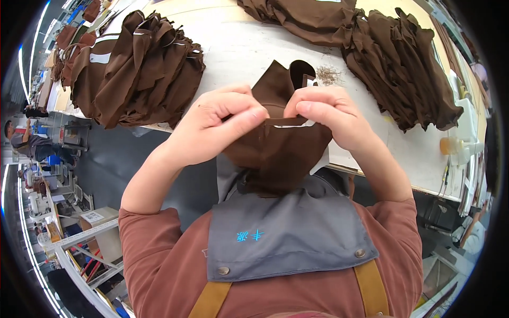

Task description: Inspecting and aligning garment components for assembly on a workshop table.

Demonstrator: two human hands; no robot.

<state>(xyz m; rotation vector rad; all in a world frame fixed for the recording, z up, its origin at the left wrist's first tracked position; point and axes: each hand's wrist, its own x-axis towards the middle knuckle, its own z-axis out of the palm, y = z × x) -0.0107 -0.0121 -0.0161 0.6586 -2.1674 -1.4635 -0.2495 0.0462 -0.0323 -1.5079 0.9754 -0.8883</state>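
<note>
Two hands meet over the near edge of a white worktable (249, 50) in the head view, both pinching the same brown fabric piece (278, 146). The left hand (212, 124) has its fingers curled closed, thumb and forefinger nipping the top edge of the cloth at its left side. The right hand (328, 114) is likewise closed, its fingertips pressed onto the folded upper hem just beside the left thumb, so the two grips almost touch. A thin white strip (294, 125) shows along the hem under the right fingers. The fabric piece hangs down from the fingers in front of the person's chest, its lower part draping onto a grey bib (281, 233) fastened with metal snaps over a rust-coloured shirt, with tan straps (371, 289) below. A pointed flap of the same cloth rises behind the hands, above the table edge.

On the table, a tall stack of brown garment pieces (140, 71) lies to the left, well apart from the hands, and another heap of brown pieces (403, 63) spreads along the right side. A small tuft of thread trimmings (328, 75) sits between the heaps, just behind the right hand. Far left, another person (24, 140) sits at a distant workstation among machines and shelving.
</note>
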